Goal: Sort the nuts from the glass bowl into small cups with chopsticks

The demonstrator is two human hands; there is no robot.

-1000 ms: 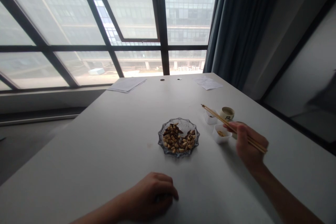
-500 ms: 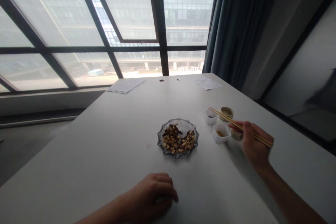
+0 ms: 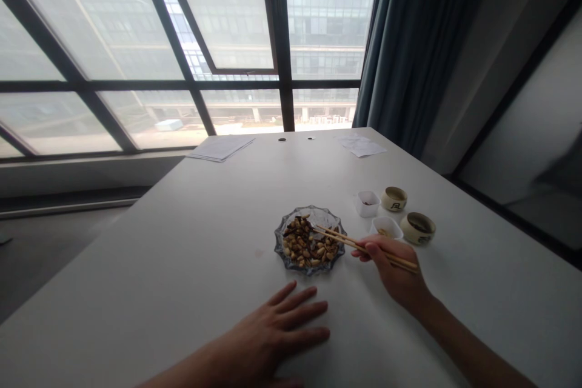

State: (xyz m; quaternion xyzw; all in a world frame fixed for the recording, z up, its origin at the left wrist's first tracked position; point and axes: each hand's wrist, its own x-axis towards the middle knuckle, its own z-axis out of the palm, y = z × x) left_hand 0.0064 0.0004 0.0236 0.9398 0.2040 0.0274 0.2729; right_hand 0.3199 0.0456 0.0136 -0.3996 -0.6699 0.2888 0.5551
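My right hand (image 3: 394, 267) is closed around a pair of wooden chopsticks (image 3: 345, 239), whose tips reach over the glass bowl. This scalloped, clear glass bowl (image 3: 278, 247) holds a mix of pale, nut-like pieces (image 3: 304, 251) and dark brown bits. In front of the bowl, my left hand (image 3: 286, 327) has its fingers spread above or on the white table; nothing is in it. Just beyond my right hand stands a small white cup (image 3: 394, 229) with some yellowish bits, partly hidden by the hand. Whether the chopstick tips touch any piece cannot be made out.
Another white cup (image 3: 367, 204) with dark bits stands farther back. Two beige ceramic cups (image 3: 394, 199) with dark markings sit to the right. Papers (image 3: 220, 148) lie at the far left of the white table (image 3: 182, 254), and more sheets (image 3: 361, 145) at the far right.
My right hand has moved left with the chopsticks, from above the small cups to the glass bowl. My left hand has gone from curled to spread fingers.
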